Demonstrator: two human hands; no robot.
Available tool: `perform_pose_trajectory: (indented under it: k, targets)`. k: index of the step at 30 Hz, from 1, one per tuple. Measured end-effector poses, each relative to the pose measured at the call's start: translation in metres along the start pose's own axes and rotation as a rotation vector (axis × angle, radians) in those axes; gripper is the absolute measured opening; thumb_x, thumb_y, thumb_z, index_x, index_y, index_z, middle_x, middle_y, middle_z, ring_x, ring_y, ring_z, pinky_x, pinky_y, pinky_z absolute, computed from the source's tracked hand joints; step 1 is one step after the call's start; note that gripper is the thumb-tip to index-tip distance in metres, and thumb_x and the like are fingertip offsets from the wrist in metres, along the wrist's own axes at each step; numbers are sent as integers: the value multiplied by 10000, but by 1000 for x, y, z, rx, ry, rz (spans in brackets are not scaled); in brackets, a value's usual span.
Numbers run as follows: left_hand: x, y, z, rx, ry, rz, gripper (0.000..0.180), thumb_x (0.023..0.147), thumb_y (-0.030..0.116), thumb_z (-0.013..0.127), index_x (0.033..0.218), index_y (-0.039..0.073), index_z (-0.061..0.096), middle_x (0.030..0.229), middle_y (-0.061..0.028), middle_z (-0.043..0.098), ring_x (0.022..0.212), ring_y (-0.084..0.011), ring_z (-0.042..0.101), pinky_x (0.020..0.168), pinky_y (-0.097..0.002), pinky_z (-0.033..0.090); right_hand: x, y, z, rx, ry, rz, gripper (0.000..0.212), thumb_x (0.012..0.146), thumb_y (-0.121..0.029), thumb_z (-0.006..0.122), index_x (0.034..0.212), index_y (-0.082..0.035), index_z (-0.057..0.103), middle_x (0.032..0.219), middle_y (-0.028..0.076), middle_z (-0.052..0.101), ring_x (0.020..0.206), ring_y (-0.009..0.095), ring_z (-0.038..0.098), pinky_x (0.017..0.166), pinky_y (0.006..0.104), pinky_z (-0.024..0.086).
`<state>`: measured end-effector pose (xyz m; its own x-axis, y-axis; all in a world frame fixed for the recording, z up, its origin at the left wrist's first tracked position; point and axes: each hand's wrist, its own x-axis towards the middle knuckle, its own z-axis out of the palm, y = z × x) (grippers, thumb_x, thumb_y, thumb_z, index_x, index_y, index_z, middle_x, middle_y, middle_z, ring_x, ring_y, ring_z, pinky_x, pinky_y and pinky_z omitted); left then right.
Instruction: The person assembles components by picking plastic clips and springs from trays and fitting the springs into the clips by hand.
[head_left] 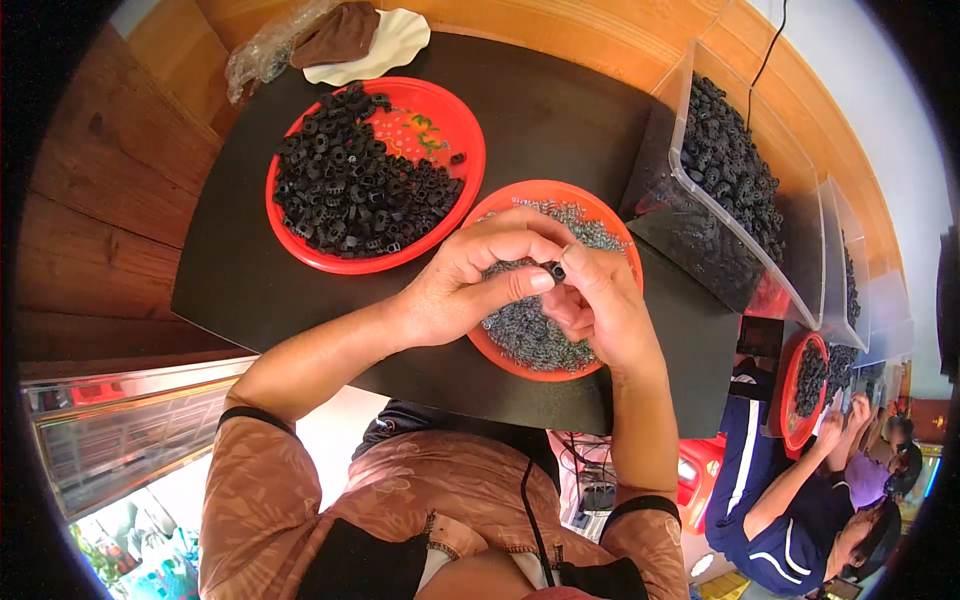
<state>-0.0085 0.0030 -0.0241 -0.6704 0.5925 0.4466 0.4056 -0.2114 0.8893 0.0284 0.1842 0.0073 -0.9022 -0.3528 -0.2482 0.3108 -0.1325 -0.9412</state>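
Observation:
Both hands meet over a red-orange tray (pixel 552 376) heaped with small silvery metal pieces (pixel 535 335) that look like springs. Between my fingertips is a small black plastic piece (pixel 557 271) with a round hole. My left hand (pixel 465 272) pinches it with thumb and forefinger. From the other side, the thumb and fingers of my right hand (pixel 605 300) close on the same piece; whether they also hold a metal piece is hidden. To the left, a red tray (pixel 418 105) carries a pile of similar black plastic pieces (pixel 345 185).
The dark table (pixel 540 90) has clear plastic bins (pixel 740 235) of black pieces at its right. At the back left lie a white scalloped dish (pixel 395 45), a brown cloth (pixel 335 35) and clear plastic wrap (pixel 265 60). Co-workers (pixel 790 520) sit at the right near another red tray (pixel 795 425).

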Motion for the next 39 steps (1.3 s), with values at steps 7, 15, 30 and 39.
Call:
perform_pose_trajectory:
  k: [7, 15, 30, 39]
  targets:
    - [-2, 5, 4, -79, 60, -112, 160, 943, 123, 508, 1032, 2, 562, 931, -53, 558, 874, -139, 527, 805, -292, 439, 5, -1, 3, -206, 240, -485, 157, 801, -49, 702, 712, -16, 576, 648, 25, 580, 564, 47, 513, 488, 192, 384]
    - [1, 11, 1, -113, 59, -263, 103, 937, 86, 514, 990, 0, 536, 803, -20, 563, 648, -67, 503, 589, -217, 441, 6, 7, -9, -443, 228, -682, 168, 787, 49, 654, 949, 12, 675, 764, 86, 661, 566, 110, 599, 493, 222, 459]
    - [-5, -2, 1, 411, 216, -51, 142, 806, 9, 645, 897, -16, 539, 758, -155, 615, 671, -271, 635, 578, -324, 483, 11, 13, -4, -755, 305, -715, 117, 764, 18, 678, 873, 14, 637, 726, 71, 649, 599, 108, 615, 536, 240, 477]
    - [1, -6, 1, 128, 146, -191, 83, 851, 5, 588, 909, -25, 537, 746, -91, 603, 683, -166, 618, 608, -290, 483, 8, 12, -9, -365, 213, -480, 70, 843, -19, 630, 883, 33, 606, 714, 44, 635, 594, 87, 605, 528, 209, 474]
